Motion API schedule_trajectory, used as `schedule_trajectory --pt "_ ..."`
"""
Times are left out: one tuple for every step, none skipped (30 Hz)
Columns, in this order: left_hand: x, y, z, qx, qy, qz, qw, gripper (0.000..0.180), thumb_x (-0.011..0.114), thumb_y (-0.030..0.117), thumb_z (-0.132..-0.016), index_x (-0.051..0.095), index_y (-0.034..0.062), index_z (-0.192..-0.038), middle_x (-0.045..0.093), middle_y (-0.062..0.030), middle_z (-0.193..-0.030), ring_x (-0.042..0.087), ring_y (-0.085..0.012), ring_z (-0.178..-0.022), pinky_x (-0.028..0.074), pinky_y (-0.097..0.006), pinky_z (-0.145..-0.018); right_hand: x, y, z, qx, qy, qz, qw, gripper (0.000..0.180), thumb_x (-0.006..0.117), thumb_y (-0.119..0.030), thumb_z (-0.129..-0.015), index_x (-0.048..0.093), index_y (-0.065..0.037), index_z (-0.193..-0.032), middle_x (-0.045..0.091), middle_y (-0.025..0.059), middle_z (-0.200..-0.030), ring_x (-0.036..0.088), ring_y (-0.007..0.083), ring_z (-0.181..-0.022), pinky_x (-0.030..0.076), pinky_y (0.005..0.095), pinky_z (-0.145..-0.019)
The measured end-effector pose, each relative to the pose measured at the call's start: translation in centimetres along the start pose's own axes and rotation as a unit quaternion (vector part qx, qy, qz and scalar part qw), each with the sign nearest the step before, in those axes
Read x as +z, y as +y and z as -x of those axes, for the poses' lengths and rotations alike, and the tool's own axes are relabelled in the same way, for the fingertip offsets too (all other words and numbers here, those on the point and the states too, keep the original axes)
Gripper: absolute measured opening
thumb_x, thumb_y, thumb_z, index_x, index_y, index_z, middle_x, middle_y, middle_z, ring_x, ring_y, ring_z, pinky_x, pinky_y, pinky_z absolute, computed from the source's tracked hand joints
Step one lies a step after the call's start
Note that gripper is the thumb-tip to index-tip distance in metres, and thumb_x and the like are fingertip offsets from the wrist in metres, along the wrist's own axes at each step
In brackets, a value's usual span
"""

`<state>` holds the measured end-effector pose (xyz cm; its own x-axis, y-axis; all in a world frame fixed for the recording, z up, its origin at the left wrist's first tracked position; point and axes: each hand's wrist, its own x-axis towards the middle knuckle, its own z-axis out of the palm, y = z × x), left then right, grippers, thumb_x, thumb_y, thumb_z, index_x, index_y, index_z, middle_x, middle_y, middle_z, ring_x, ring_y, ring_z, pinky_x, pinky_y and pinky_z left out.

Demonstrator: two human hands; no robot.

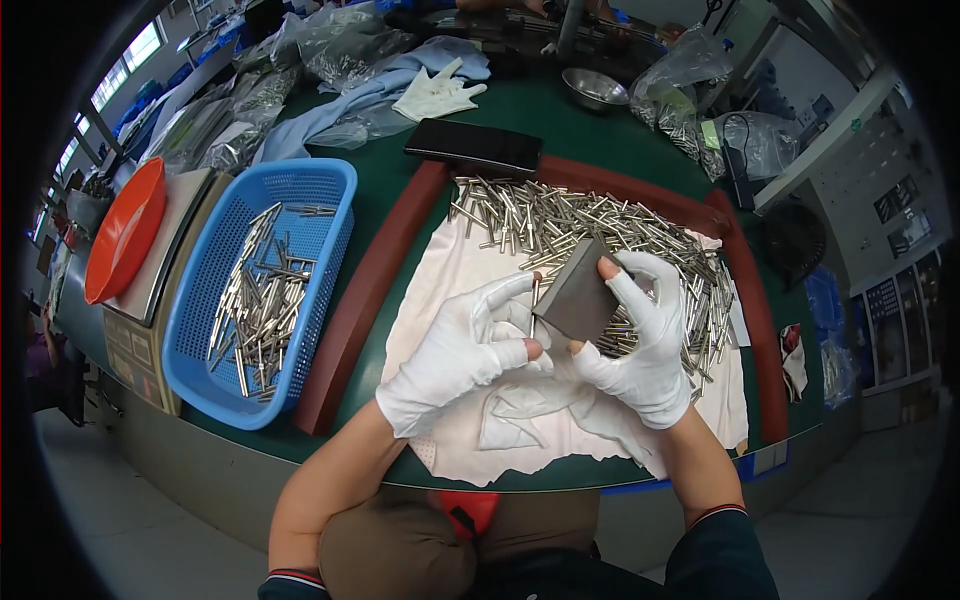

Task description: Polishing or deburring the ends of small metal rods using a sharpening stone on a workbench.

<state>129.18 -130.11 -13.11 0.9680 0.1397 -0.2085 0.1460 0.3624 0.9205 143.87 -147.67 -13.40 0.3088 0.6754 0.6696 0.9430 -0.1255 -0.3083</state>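
Observation:
My left hand (pixel 455 345), in a white glove with bare fingertips, pinches a thin metal pin (pixel 535 298) upright between thumb and forefinger. My right hand (pixel 645 345), gloved the same way, grips a dark grey-brown block (pixel 580 300) that looks like a sanding block. One corner of the block meets the pin or comes very close to it; I cannot tell which. Behind both hands lies a wide heap of shiny metal pins (pixel 600 220) on a pale pink cloth (pixel 415 310). A crumpled white cloth (pixel 510 415) rests below my hands.
Dark red wooden bars (pixel 345 330) frame the cloth on the green table (pixel 375 190). To the left, a blue basket (pixel 190 330) holds more pins, beside an orange-red bowl (pixel 125 235). A black phone-like slab (pixel 475 147), a white glove (pixel 440 92) and a metal bowl (pixel 595 88) lie beyond.

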Motion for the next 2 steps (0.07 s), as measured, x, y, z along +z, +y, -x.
schedule_trajectory --pt "-0.07 0.19 0.04 -0.016 0.006 -0.022 1.000 0.076 0.068 -0.002 -0.085 0.030 -0.0046 -0.151 0.068 -0.0096 -0.097 0.069 -0.0156 -0.089 0.051 -0.026 -0.086 -0.04 -0.03 0.00 -0.001 0.003 -0.001 1.000 0.078 0.078 -0.020 -0.057 0.059 -0.009 -0.132 0.055 0.0129 -0.119 0.055 0.0284 -0.102 0.042 0.0406 -0.086" --pt "-0.03 0.35 -0.04 -0.008 0.000 -0.030 1.000 0.078 0.069 -0.001 -0.085 0.029 -0.0038 -0.152 0.068 -0.0100 -0.097 0.069 -0.0156 -0.089 0.051 -0.026 -0.086 -0.09 -0.02 -0.04 -0.004 0.003 0.002 1.000 0.079 0.078 -0.020 -0.057 0.058 -0.009 -0.133 0.055 0.0131 -0.119 0.055 0.0284 -0.103 0.042 0.0408 -0.086"
